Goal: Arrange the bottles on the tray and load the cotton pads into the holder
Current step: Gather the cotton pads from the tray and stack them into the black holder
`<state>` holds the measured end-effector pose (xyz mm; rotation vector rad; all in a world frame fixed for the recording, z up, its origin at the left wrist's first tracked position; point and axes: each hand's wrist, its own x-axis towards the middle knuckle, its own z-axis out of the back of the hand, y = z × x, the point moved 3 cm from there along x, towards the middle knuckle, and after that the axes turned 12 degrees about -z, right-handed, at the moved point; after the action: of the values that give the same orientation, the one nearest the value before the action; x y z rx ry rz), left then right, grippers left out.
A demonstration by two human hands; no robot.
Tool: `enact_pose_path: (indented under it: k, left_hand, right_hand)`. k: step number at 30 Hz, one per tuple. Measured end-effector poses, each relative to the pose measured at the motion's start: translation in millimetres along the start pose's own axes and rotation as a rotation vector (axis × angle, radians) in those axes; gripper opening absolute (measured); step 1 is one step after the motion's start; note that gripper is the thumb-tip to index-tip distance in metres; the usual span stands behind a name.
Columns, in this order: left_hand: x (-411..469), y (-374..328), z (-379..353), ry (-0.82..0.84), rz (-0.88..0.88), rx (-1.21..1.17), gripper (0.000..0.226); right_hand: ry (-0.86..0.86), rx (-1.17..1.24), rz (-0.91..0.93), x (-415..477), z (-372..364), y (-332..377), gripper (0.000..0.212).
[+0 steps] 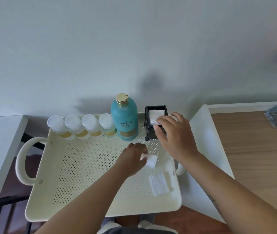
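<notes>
On the cream tray [87, 206], four small bottles [90, 123] and a teal bottle [124, 119] line the back edge beside the black holder [149, 132]. The right hand [173, 134] pinches a cotton pad [155, 116] at the holder's mouth. The left hand [132, 157] pinches another pad [151, 160] above the tray, near loose pads [159, 184].

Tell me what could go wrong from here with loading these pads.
The pad under the right hand lies askew across the black holder mouth; it may jam or crumple instead of dropping flat.
Pressing there could tip the narrow holder toward the teal bottle close beside it.
The left hand grips bunched pads; some might drop back onto the tray.
</notes>
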<state>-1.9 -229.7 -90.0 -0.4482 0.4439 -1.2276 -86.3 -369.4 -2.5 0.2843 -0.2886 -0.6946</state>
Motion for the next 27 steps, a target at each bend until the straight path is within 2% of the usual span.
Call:
enact_pose_path:
  k: [8, 11, 17, 20, 23, 27]
  left_hand:
    - [-16, 1, 28, -0.204, 0.347, -0.568, 0.010]
    - [-21, -5, 34, -0.270, 0.428, -0.804, 0.012]
    - [-25, -16, 42, -0.325, 0.438, -1.143, 0.026]
    - [-26, -24, 44, -0.322, 0.421, -1.353, 0.029]
    - [-25, -33, 44, -0.279, 0.369, -1.441, 0.028]
    - [-23, -43, 46, -0.310, 0.334, -1.484, 0.027]
  right_hand:
    - [0.006, 0.021, -0.027, 0, 3, 2, 0.038]
    - [0.010, 0.027, -0.035, 0, 3, 2, 0.039]
    - [0.026, 0.052, -0.035, -1, 3, 0, 0.044]
    - [-0.041, 0.122, -0.035, -6, 7, -3, 0.038]
    - [-0.117, 0.253, -0.078, -19, 16, -2, 0.034]
    - [-0.108, 0.431, -0.163, -32, 28, 6, 0.039]
